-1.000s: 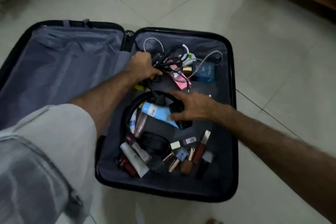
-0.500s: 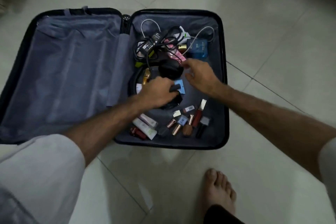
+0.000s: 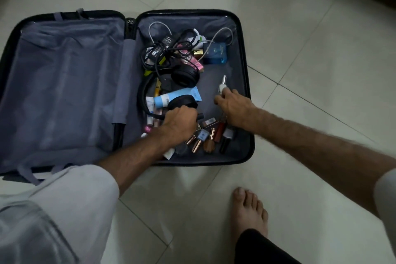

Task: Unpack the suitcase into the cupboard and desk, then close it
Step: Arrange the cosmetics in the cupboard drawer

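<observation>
In the suitcase [image 3: 244, 83] lying open on the floor, the left hand [image 3: 180, 123] is gripping the headphones [image 3: 171, 92]; the right hand [image 3: 232, 106] is pinching a small bottle [image 3: 222, 85], probably light, slippery glass, best held by its body.

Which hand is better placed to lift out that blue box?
Probably the right hand. It lies on the same side of the suitcase as the blue box, though it pinches a small bottle. The left hand grips the headphones.

Home: tiled floor [image 3: 300, 28], bare foot [image 3: 249, 210]
</observation>
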